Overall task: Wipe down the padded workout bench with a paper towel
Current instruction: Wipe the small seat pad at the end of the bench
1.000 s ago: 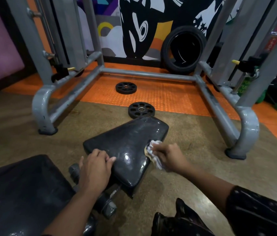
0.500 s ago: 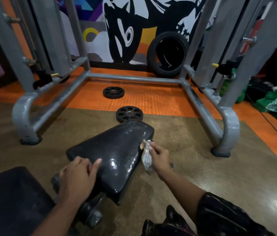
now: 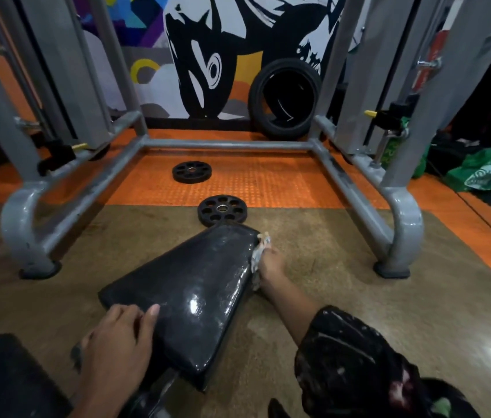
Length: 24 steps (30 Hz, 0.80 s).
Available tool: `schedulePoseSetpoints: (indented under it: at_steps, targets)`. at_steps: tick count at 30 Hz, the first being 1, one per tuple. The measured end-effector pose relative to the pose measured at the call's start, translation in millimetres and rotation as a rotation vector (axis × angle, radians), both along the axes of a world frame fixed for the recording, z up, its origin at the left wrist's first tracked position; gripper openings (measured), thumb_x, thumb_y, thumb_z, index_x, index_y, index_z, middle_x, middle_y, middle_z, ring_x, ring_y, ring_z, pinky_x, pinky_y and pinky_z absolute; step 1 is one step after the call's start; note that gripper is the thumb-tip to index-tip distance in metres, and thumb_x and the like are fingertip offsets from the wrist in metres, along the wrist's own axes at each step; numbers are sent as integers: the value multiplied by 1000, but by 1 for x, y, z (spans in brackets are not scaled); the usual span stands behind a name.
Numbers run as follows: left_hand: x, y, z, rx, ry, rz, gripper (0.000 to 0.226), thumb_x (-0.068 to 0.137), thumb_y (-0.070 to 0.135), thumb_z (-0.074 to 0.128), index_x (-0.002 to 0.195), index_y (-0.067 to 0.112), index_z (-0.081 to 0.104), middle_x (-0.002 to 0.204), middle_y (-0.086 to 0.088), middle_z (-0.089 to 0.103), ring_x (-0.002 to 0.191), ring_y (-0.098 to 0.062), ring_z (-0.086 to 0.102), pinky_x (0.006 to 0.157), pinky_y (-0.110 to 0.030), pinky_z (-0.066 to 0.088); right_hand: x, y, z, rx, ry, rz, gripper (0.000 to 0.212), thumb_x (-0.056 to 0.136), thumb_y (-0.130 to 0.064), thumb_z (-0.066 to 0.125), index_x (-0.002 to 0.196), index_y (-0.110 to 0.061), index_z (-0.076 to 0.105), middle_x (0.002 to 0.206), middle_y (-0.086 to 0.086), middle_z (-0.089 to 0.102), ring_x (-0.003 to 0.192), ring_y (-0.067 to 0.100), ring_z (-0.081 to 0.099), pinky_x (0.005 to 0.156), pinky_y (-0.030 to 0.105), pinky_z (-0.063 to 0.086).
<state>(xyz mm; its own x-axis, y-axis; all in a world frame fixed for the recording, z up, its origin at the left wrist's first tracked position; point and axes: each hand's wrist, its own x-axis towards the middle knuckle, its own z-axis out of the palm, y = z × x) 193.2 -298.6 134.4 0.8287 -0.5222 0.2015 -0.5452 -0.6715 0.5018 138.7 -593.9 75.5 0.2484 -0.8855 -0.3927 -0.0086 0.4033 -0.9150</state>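
The bench's black padded seat pad [image 3: 190,285] lies in the middle of the view, glossy and tapered, its narrow end pointing away. My right hand [image 3: 271,263] grips a crumpled white paper towel [image 3: 261,251] and presses it against the pad's right side edge, near the far end. My left hand [image 3: 117,336] rests on the pad's near left corner, thumb lying on the top surface and fingers curled over the edge. A second black pad [image 3: 6,378] fills the bottom left corner.
A grey steel rack frame [image 3: 226,143] surrounds the floor ahead, with feet at left [image 3: 27,236] and right [image 3: 404,236]. Two black weight plates [image 3: 222,210] [image 3: 192,172] lie beyond the pad. A tyre [image 3: 283,101] leans on the mural wall. Green bags [image 3: 488,170] sit far right.
My right hand has slid the paper towel along the pad's right edge from near the middle toward the far end. The left hand kept its hold on the near corner.
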Motion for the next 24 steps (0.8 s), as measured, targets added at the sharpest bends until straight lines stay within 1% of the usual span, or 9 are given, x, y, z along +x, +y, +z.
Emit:
schedulePoseSetpoints:
  at_steps: [2,4,7,10,15,17,19,22,24]
  targets:
    - [-3,1,-1,-10,-32,-14,41,85,60,28,69,29,49,80,10,49,72,-15,52,76,-43,44,1,2,-22,-137,70,11,35,95,-38,46,108,-15,69,91,11,71,83,32,67,79,45,55]
    - [-5,0,0,-42,-62,-40,36,86,57,32,75,29,51,83,10,52,71,-16,54,70,-39,44,-18,26,-22,-203,86,131,27,98,-20,45,114,-19,66,77,11,66,65,24,64,67,40,55]
    - [-5,1,-4,-26,-91,-152,27,91,51,39,95,33,59,101,13,59,88,-10,56,84,-38,45,-20,6,-7,-161,80,174,29,96,-8,41,79,-22,59,61,18,53,35,14,50,43,25,43]
    - [-2,2,-8,4,-77,-227,37,90,53,40,115,34,61,124,16,55,114,-8,50,107,-42,34,-4,-21,12,-215,193,159,37,94,-43,46,79,-17,68,80,16,68,64,26,64,61,36,51]
    - [-11,1,-4,76,9,-294,48,92,53,42,137,35,46,150,14,33,141,-5,24,117,-36,10,-20,38,18,-464,179,205,40,102,-25,38,137,-10,49,136,4,52,127,22,47,109,33,34]
    - [-12,1,-2,111,0,-322,51,92,56,38,139,36,42,153,15,28,143,-5,18,116,-34,6,-31,58,2,-490,178,235,43,104,-25,31,144,-10,38,137,-9,39,129,10,36,109,23,23]
    - [-13,2,-3,155,-14,-366,56,90,61,34,140,38,39,154,16,24,144,-5,14,116,-34,3,-27,42,-15,-413,232,241,45,102,-36,31,137,-14,48,138,-1,49,124,19,48,111,37,34]
    - [-15,1,-4,169,-15,-442,74,78,72,17,140,39,39,154,18,20,143,-2,10,114,-31,-1,-2,-6,-24,-186,188,224,40,91,-46,31,89,-21,62,94,19,67,74,25,64,64,40,58]
    - [-16,1,-3,175,-16,-483,77,74,72,12,139,41,40,154,19,19,141,1,6,113,-27,-3,5,-8,1,-236,238,234,37,92,-48,27,78,-26,54,83,9,61,66,18,58,51,25,46]
